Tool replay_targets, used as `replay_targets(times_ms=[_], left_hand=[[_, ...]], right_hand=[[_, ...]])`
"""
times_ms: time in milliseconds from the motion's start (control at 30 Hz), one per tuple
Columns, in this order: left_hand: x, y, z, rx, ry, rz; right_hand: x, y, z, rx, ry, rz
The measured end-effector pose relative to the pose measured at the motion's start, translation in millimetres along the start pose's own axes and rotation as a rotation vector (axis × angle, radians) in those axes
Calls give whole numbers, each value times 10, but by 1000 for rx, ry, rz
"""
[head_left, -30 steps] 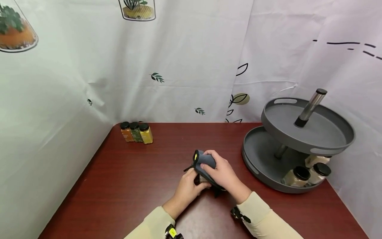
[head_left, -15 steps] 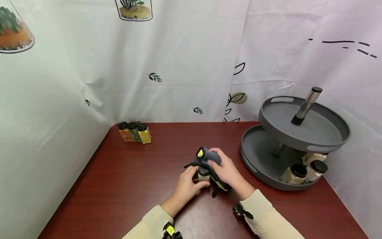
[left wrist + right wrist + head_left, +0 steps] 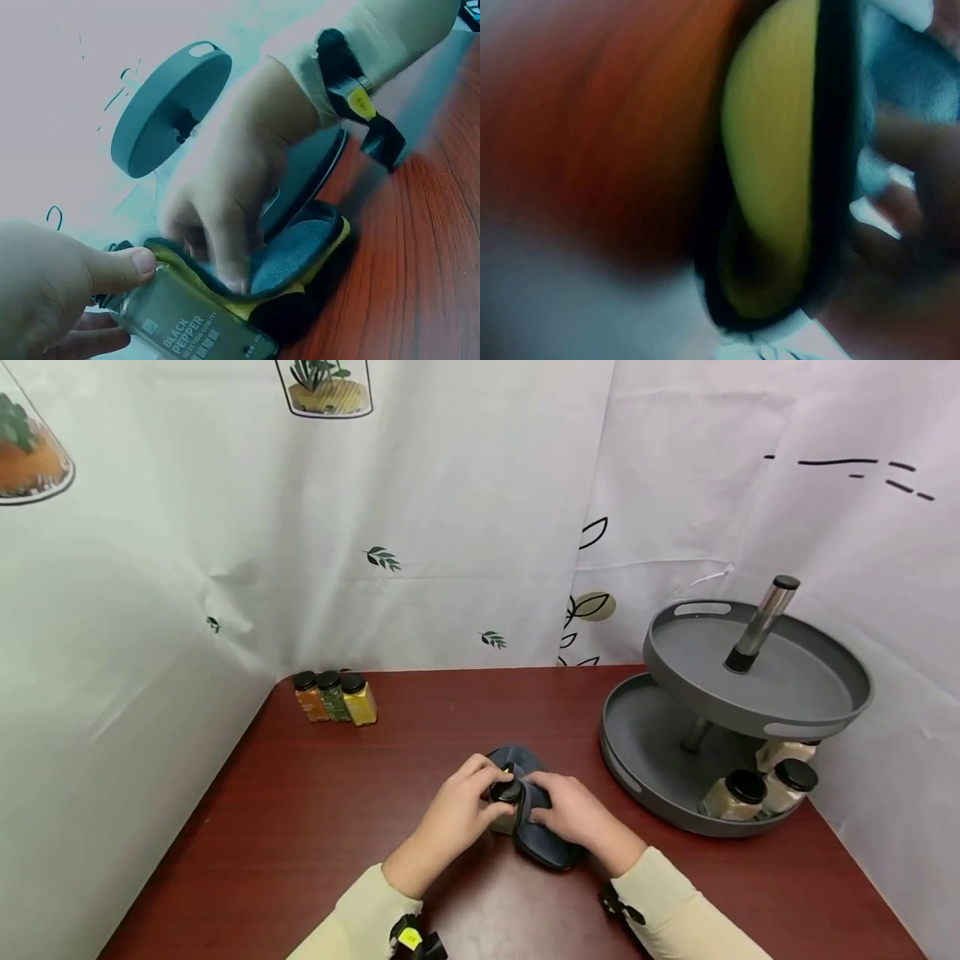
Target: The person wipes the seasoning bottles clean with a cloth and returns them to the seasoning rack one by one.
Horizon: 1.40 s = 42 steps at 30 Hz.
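My left hand pinches a spice jar by its black lid. In the left wrist view the jar is tilted, and its label reads BLACK PEPPER; my left hand has its thumb across the neck. Right beside the jar, a soft grey-blue case with black edging is gripped by my right hand. The same case shows a fuzzy blue face and a yellow band, with my right hand's fingers on it. Close up in the right wrist view, the case's yellow side is blurred.
A two-tier grey turntable tray stands at the right, with several pale-filled jars on its lower tier. An orange jar, a green jar and a yellow jar stand at the back left. White curtain surrounds the table.
The left hand has shifted from the jar's side up to its lid. The case has tipped from raised above the jar to lower at its right, still in the right hand.
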State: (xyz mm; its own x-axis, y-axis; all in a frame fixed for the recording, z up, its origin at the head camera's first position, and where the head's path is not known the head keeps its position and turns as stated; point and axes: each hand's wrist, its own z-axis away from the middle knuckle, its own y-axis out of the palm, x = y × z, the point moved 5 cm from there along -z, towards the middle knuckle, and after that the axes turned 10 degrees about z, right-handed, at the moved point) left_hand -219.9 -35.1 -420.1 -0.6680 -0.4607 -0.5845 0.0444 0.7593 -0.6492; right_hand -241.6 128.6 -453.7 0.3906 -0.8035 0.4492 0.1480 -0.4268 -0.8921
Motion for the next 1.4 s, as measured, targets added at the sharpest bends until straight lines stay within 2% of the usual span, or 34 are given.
replay_targets(times_ms=[67, 200, 267, 400, 533, 600, 667, 767, 933, 1100, 1267, 1400], left_hand=[[4, -2, 13, 6, -2, 15], [0, 6, 22, 18, 25, -4], [-3, 9, 8, 38, 32, -21], [-14, -1, -21, 134, 18, -28], [-39, -17, -29, 243, 24, -65], [-58, -23, -41, 271, 50, -99], [-77, -24, -53, 283, 70, -132], [-97, -24, -54, 286, 75, -155], [-122, -14, -50, 252, 93, -183], [-100, 3, -42, 219, 114, -213], [-50, 16, -24, 184, 123, -180], [-34, 7, -26, 148, 138, -153]], right_hand=[[26, 3, -30, -14, 10, 92], [64, -120, -65, -79, 45, 72], [78, -141, -75, -69, 49, 75], [112, -82, -110, 30, -1, 156], [115, -146, -122, 6, 19, 110], [120, -162, -117, -3, 33, 91], [129, -126, -102, 23, 38, 101], [146, -71, -76, 52, 42, 169], [127, -144, -11, -2, 114, 129], [158, -80, 58, 9, 93, 156], [170, -115, 109, -15, 155, 48], [191, -56, 101, 14, 133, 133]])
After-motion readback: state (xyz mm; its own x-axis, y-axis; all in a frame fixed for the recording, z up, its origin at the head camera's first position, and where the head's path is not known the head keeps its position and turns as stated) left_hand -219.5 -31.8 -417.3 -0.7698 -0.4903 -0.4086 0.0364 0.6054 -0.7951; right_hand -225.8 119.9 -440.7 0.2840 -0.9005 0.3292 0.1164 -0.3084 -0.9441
